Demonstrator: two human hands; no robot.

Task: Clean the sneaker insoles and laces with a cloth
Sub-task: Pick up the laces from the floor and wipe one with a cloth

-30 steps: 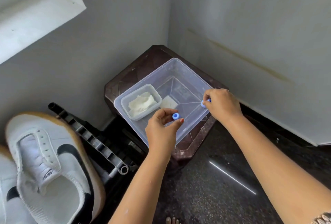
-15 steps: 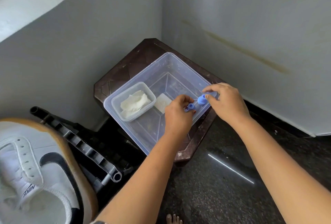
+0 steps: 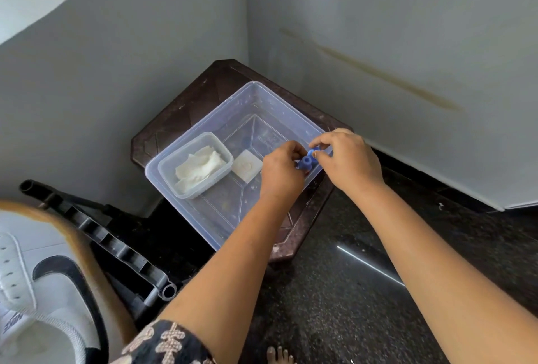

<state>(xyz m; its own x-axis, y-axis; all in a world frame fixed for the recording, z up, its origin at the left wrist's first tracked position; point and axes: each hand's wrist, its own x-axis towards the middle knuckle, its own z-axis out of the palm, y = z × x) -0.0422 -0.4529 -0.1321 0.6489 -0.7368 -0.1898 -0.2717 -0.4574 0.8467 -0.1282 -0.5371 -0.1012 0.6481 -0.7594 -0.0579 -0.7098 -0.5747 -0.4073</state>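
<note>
My left hand [image 3: 281,170] and my right hand [image 3: 346,160] meet over the right rim of a clear plastic tub [image 3: 203,227], both pinching a small blue plastic piece [image 3: 306,162]. What the blue piece is I cannot tell. Inside the tub stands a smaller clear container [image 3: 166,171] with a white cloth [image 3: 201,167] in it, and beside it lies a pale square bar [image 3: 247,167]. A white sneaker [image 3: 37,291] with a black swoosh and tan sole fills the lower left corner; no lace shows in its eyelets.
The tub sits on a dark brown stool [image 3: 180,125] in a corner between two grey walls. A black plastic rack [image 3: 110,247] lies on the floor between stool and sneaker. Dark speckled floor [image 3: 334,305] spreads to the right. Toes [image 3: 279,355] show at the bottom edge.
My hands, each holding a blue piece a second ago, have come together and now press the blue pieces against each other. The view has shifted so the sneaker slid lower left.
</note>
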